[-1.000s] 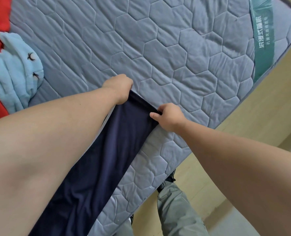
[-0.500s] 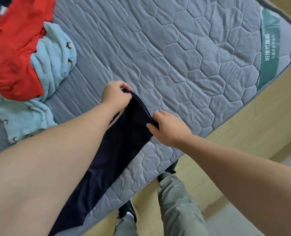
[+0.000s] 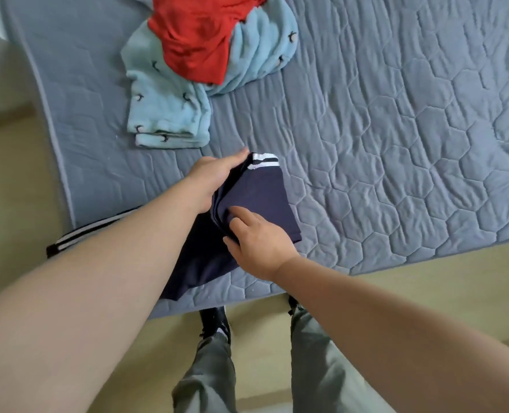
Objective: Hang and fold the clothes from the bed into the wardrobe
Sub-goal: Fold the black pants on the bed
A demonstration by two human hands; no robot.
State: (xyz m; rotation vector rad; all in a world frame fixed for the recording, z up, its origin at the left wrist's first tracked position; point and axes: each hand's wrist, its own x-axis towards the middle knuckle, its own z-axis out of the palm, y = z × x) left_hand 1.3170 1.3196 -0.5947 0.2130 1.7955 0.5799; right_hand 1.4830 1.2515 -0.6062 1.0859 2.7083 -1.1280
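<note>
Flanking navy garment: left hand grips; right hand apparently pinches folds.

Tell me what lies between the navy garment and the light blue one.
Only a bare strip of grey quilted mattress separates the navy garment from the light blue garment, in the head view.

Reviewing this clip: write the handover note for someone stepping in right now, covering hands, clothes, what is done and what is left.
Left hand: grips the folded end of the dark navy fabric garment with white stripes.
Right hand: pinches that garment's layered edge, nearer the body.
The garment lies partly folded near the front edge of the grey quilted mattress.
Further back lies the light blue fleecy garment with small dark marks, with the crumpled red fabric garment on top.
Done: navy fold begun.
Left: finish it, deal with blue and red, put all in the wardrobe, which is not in view.
</note>
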